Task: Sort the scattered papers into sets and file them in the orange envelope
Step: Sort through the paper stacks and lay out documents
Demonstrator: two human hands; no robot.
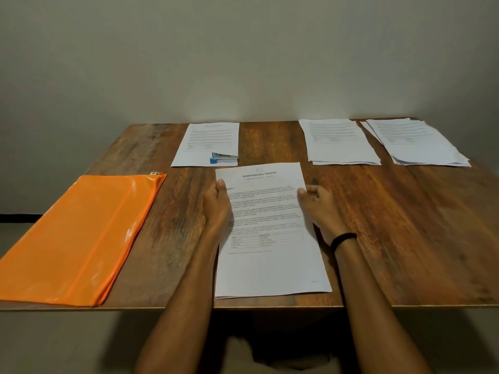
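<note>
Sheets of the transcript set (270,265), likely light, floppy and slippery, are being pinched at opposite side edges by the left hand (217,205) and right hand (320,203).

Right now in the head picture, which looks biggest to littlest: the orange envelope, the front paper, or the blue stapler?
1. orange envelope and front paper: about alike, too close to rank.
2. blue stapler: smallest, though farther back.

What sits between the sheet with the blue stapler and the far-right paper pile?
Head view: a second paper pile lies between them, with bare table to its left.
</note>
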